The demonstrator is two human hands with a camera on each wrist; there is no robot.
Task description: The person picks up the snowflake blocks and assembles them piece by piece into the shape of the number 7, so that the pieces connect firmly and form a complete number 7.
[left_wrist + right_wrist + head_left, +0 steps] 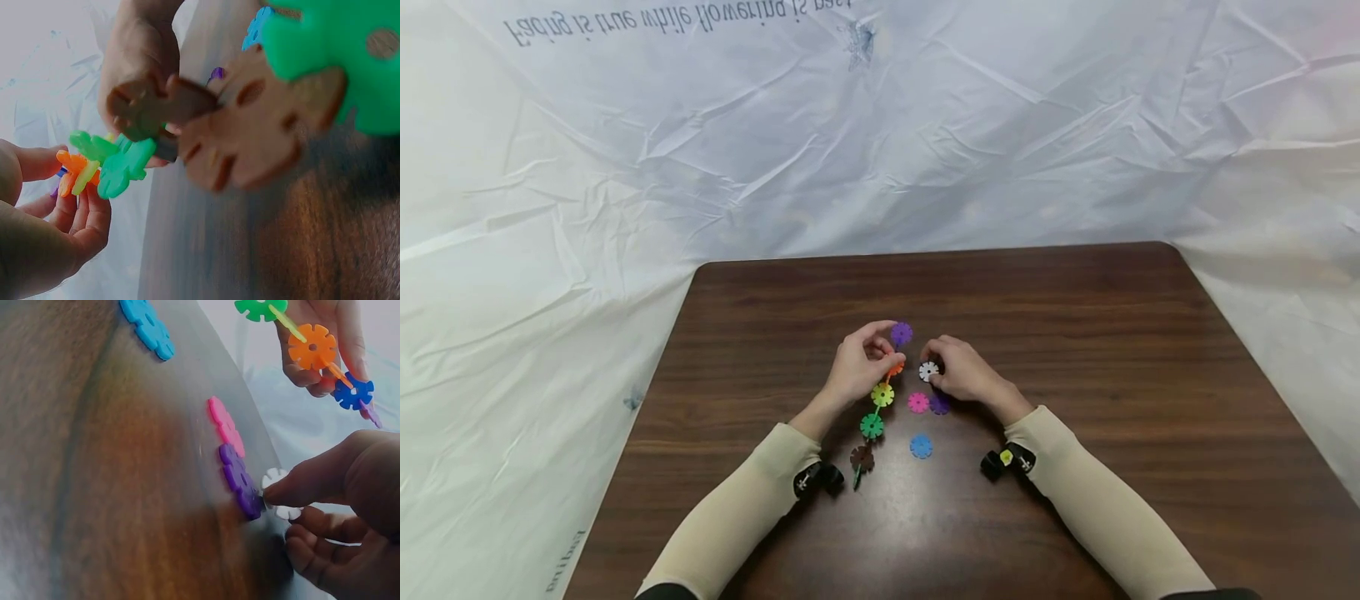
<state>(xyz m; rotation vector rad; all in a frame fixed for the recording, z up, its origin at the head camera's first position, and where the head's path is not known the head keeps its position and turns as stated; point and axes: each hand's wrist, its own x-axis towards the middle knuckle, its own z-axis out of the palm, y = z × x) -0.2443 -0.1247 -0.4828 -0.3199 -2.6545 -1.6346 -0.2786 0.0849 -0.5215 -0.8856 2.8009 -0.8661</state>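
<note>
My left hand pinches a chain of interlocked notched plastic discs near its upper end, by the orange disc and blue disc. A purple disc tops the chain. Below the fingers hang a yellow disc, a green disc and a brown disc, with more discs joined edge-on between them. In my right hand, a white disc is pinched between thumb and fingers, close beside the loose purple disc.
A pink disc lies against the loose purple one on the dark wooden table. Nearer me is a light blue disc. Behind the table hangs a wrinkled white sheet.
</note>
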